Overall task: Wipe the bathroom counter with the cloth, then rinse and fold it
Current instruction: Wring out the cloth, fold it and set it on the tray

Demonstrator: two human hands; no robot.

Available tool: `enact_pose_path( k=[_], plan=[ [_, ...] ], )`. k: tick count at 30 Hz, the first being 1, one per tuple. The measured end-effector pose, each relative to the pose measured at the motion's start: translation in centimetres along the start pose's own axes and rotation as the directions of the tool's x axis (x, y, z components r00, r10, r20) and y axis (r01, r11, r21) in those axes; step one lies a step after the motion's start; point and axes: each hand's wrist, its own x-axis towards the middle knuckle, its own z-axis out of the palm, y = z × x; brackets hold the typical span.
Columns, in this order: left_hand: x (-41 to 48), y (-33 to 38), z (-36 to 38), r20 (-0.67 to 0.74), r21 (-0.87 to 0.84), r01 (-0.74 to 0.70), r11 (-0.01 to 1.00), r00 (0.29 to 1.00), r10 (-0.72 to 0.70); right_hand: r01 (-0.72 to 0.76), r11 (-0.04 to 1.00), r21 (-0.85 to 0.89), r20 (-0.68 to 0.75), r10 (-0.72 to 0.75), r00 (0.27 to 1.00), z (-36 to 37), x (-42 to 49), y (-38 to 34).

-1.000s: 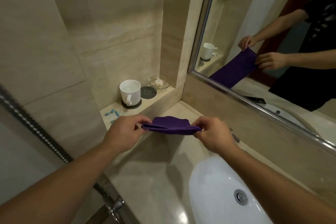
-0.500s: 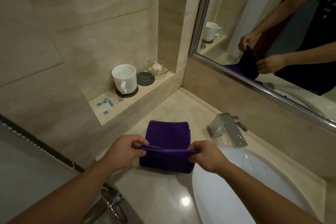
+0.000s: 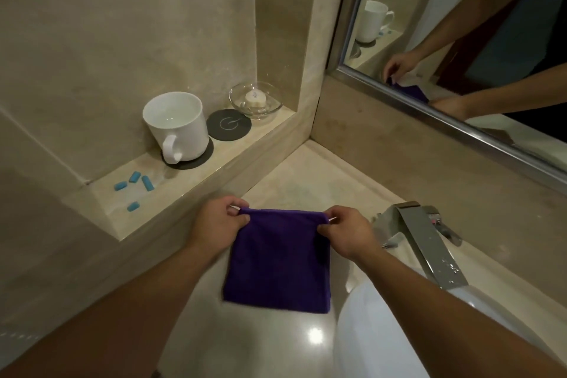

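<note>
A purple cloth point(image 3: 279, 264) lies folded into a neat rectangle on the beige stone counter point(image 3: 245, 344), just left of the white sink basin point(image 3: 377, 334). My left hand point(image 3: 219, 225) pinches the cloth's far left corner. My right hand point(image 3: 345, 232) pinches its far right corner. Both hands rest at the cloth's far edge, which lies flat against the layer beneath.
A chrome faucet point(image 3: 426, 242) stands right of the cloth. On the raised ledge point(image 3: 190, 190) are a white mug point(image 3: 176, 127) on a dark coaster, a second dark coaster point(image 3: 228, 124), a glass soap dish point(image 3: 256, 98) and several blue capsules point(image 3: 135, 186). A mirror point(image 3: 460, 40) covers the right wall.
The cloth went from being held in the air to lying on the counter. My hands then carried its near edge over to the far edge, folding it in half.
</note>
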Motion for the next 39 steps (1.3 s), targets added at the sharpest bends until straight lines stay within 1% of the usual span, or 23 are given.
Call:
enact_pose_path(
  k=[4, 7, 8, 10, 12, 14, 16, 18, 22, 24, 28, 30, 33, 39],
  plan=[
    [1.4, -1.4, 1.1, 0.033, 0.14, 0.01, 0.99, 0.999, -0.015, -0.015, 0.988, -0.151, 0.01, 0.017, 1.0, 0.8, 1.4, 0.3],
    [2.0, -2.1, 1.6, 0.085, 0.215, 0.027, 0.976, 0.995, -0.046, -0.045, 0.971, -0.236, 0.031, 0.053, 0.998, 1.2, 1.9, 0.4],
    [2.2, -2.0, 1.7, 0.099, 0.235, 0.034, 0.971, 0.993, -0.059, -0.041, 0.964, -0.262, 0.034, 0.052, 0.998, 1.3, 1.9, 0.2],
    [2.5, -1.8, 1.9, 0.116, 0.301, 0.017, 0.954, 0.992, -0.054, 0.009, 0.946, -0.324, 0.04, 0.004, 0.999, 1.6, 2.0, 0.0],
    [2.8, -1.4, 2.1, 0.133, 0.404, -0.042, 0.914, 0.991, -0.013, 0.102, 0.913, -0.394, 0.08, -0.076, 0.994, 1.9, 2.1, -0.3],
    [3.2, -0.8, 2.4, 0.19, 0.503, -0.116, 0.856, 0.982, 0.021, 0.182, 0.867, -0.465, 0.142, -0.13, 0.981, 2.2, 2.3, -0.6],
    [3.4, 0.0, 2.7, 0.262, 0.581, -0.17, 0.796, 0.965, 0.015, 0.21, 0.825, -0.526, 0.178, -0.135, 0.975, 2.4, 2.6, -1.0],
    [3.5, 0.6, 2.9, 0.308, 0.648, -0.195, 0.736, 0.951, -0.019, 0.194, 0.81, -0.554, 0.193, -0.102, 0.976, 2.6, 2.9, -1.4],
    [3.6, 1.5, 3.2, 0.314, 0.712, -0.162, 0.683, 0.944, -0.103, 0.161, 0.822, -0.546, 0.24, -0.031, 0.97, 2.8, 3.1, -2.0],
    [3.5, 1.9, 3.1, 0.309, 0.715, -0.155, 0.681, 0.945, -0.11, 0.164, 0.821, -0.547, 0.26, -0.02, 0.965, 2.6, 2.9, -2.0],
    [3.3, 2.4, 2.2, 0.312, 0.622, -0.124, 0.773, 0.945, -0.099, 0.164, 0.845, -0.509, 0.303, -0.003, 0.953, 0.8, 1.9, -2.2],
    [2.9, 3.0, 1.1, 0.331, 0.573, -0.117, 0.811, 0.939, -0.098, 0.158, 0.879, -0.451, 0.327, -0.003, 0.945, -0.8, 0.9, -2.5],
    [1.8, 4.5, -0.7, 0.387, 0.555, -0.161, 0.816, 0.918, -0.082, 0.124, 0.938, -0.323, 0.367, 0.004, 0.93, -2.7, -0.8, -2.9],
    [-1.8, 8.2, -3.2, 0.464, 0.511, -0.267, 0.817, 0.886, 0.0, -0.007, 0.974, -0.226, 0.382, 0.095, 0.919, -4.8, -5.5, -4.5]
  ],
)
